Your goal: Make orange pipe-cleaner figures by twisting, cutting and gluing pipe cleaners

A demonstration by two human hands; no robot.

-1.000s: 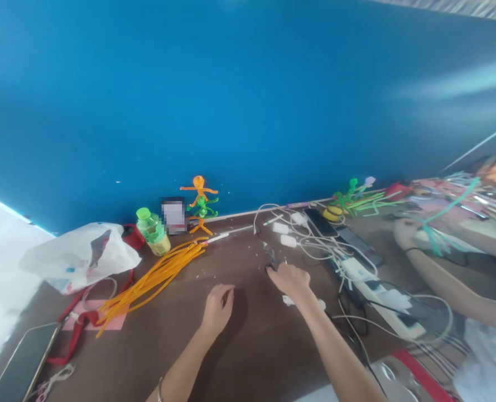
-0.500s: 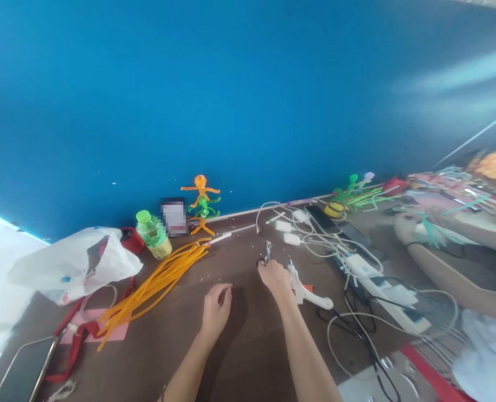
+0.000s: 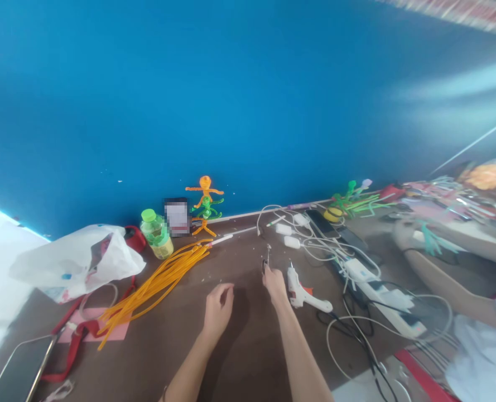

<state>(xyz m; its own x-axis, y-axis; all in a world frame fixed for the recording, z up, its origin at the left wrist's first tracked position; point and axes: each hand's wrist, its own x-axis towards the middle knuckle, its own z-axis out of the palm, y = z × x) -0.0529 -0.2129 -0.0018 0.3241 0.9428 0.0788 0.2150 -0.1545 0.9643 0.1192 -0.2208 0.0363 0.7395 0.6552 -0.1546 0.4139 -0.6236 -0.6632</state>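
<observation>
My right grip (image 3: 275, 286) was clamped on upright scissors (image 3: 268, 254), a glue gun (image 3: 302, 296) lay handy beside it, and my left grip (image 3: 218, 308) sat empty, curled.

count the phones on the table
2: one phone at the bottom left of the table, the other phone behind the cables; others may be hidden.
</observation>
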